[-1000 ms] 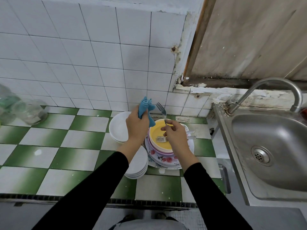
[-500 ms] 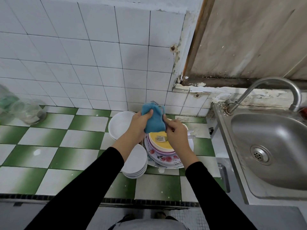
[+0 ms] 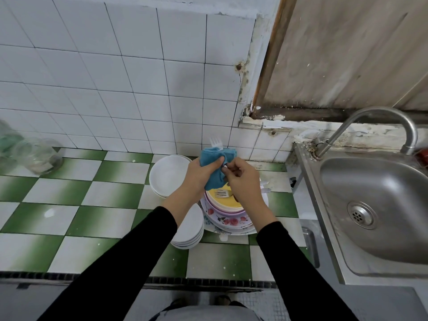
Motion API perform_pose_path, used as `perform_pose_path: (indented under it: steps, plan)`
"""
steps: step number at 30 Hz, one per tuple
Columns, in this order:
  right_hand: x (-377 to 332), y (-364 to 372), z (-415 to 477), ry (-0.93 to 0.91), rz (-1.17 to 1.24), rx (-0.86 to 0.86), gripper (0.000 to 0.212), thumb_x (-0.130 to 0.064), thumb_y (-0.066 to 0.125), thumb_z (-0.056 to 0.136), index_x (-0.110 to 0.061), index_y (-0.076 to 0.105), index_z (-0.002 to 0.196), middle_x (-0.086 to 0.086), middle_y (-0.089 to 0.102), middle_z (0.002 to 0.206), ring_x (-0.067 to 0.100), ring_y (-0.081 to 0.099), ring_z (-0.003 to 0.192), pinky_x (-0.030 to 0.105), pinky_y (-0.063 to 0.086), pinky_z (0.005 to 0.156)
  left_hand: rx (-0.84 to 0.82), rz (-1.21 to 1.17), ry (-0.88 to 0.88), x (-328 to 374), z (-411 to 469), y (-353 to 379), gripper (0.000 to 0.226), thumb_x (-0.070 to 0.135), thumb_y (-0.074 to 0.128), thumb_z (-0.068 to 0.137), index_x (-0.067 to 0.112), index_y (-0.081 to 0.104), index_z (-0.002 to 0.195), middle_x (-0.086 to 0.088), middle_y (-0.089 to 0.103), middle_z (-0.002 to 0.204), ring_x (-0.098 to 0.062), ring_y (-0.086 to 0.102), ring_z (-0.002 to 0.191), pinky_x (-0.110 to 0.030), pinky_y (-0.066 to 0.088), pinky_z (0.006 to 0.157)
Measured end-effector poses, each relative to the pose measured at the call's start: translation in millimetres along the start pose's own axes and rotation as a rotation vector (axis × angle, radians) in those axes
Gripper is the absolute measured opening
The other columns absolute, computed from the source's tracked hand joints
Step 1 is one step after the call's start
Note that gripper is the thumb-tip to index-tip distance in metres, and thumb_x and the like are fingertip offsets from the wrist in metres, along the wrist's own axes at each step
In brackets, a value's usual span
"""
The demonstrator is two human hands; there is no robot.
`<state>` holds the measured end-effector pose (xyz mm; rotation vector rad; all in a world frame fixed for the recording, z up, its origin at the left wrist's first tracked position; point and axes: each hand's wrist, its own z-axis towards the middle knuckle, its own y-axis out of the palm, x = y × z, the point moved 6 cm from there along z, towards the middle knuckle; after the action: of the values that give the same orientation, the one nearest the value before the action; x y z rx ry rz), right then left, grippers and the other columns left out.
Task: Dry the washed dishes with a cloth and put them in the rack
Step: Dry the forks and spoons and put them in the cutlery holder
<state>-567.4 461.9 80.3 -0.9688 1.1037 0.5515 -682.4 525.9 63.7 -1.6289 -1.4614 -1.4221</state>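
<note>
Left hand [image 3: 199,174] grips the blue cloth [image 3: 214,163] around a fork [image 3: 216,142], right hand [image 3: 243,181] pinching its handle; plates [image 3: 228,212] lower center, sink [image 3: 375,205] right, jars [image 3: 34,156] left.

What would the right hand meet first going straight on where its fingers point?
Most likely the blue cloth wrapped round the fork, gripped by the left hand; the right hand is almost touching it.

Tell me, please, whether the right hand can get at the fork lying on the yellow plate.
Probably not yet: the right hand pinches the handle of the fork in the blue cloth. The other fork lies uncovered just beneath it.
</note>
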Motion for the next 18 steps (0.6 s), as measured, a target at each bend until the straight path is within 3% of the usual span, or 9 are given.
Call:
perform_pose_path:
  steps: [2,6,8,10,13,15,18]
  plan:
    - [1,1,-2,0.007,-0.004,-0.041,0.009,-0.004,0.069,0.09,-0.006,0.064,0.083,0.001,0.065,0.079,0.02,0.065,0.078,0.028,0.055,0.072,0.02,0.041,0.02,4,0,-2,0.026,0.017,0.07,0.088,0.011,0.061,0.112,-0.01,0.069,0.106,-0.021,0.068,0.09,-0.034,0.059,0.079]
    - [-5,-14,3,-0.002,-0.058,0.001,0.011,-0.02,0.067,0.094,-0.015,0.066,0.084,0.0,0.066,0.084,0.009,0.057,0.077,0.019,0.044,0.069,0.056,0.253,0.073,12,3,-11,0.018,0.018,0.071,0.088,0.021,0.057,0.099,-0.004,0.065,0.1,-0.022,0.063,0.094,-0.039,0.054,0.088]
    - [-4,-23,11,0.077,-0.021,0.053,0.018,-0.032,0.065,0.096,-0.015,0.066,0.096,0.003,0.064,0.096,0.009,0.056,0.084,0.015,0.041,0.069,0.009,0.484,0.125,16,5,-12,0.021,0.02,0.073,0.087,0.019,0.057,0.101,-0.002,0.064,0.099,-0.02,0.061,0.091,-0.036,0.053,0.085]
    - [1,-19,18,0.21,0.041,-0.054,0.034,-0.042,0.063,0.096,-0.012,0.066,0.109,0.004,0.064,0.103,0.01,0.058,0.091,0.014,0.043,0.072,-0.085,0.639,0.163,17,4,-7,0.021,0.019,0.073,0.087,0.017,0.06,0.103,-0.004,0.067,0.1,-0.021,0.063,0.091,-0.037,0.054,0.085]
    - [10,-5,23,0.348,0.167,-0.199,0.044,-0.038,0.062,0.098,0.005,0.066,0.109,0.021,0.066,0.097,0.017,0.057,0.085,0.029,0.045,0.075,-0.211,0.736,0.221,15,-1,2,0.02,0.013,0.07,0.087,0.013,0.064,0.106,-0.009,0.07,0.102,-0.025,0.067,0.095,-0.038,0.056,0.086]
    - [14,-6,24,0.394,0.238,-0.163,0.039,-0.03,0.064,0.098,0.008,0.066,0.106,0.014,0.062,0.089,0.018,0.054,0.083,0.031,0.042,0.074,-0.246,0.757,0.244,13,-5,5,0.018,0.012,0.068,0.089,0.016,0.062,0.105,-0.007,0.069,0.101,-0.022,0.066,0.092,-0.031,0.055,0.083]
    - [19,-11,25,0.513,0.412,-0.078,0.015,-0.021,0.065,0.097,-0.007,0.072,0.094,0.001,0.067,0.085,0.013,0.056,0.078,0.027,0.04,0.066,-0.25,0.807,0.218,0,-9,1,0.013,0.019,0.068,0.091,0.022,0.06,0.101,-0.001,0.067,0.095,-0.019,0.065,0.089,-0.032,0.054,0.082]
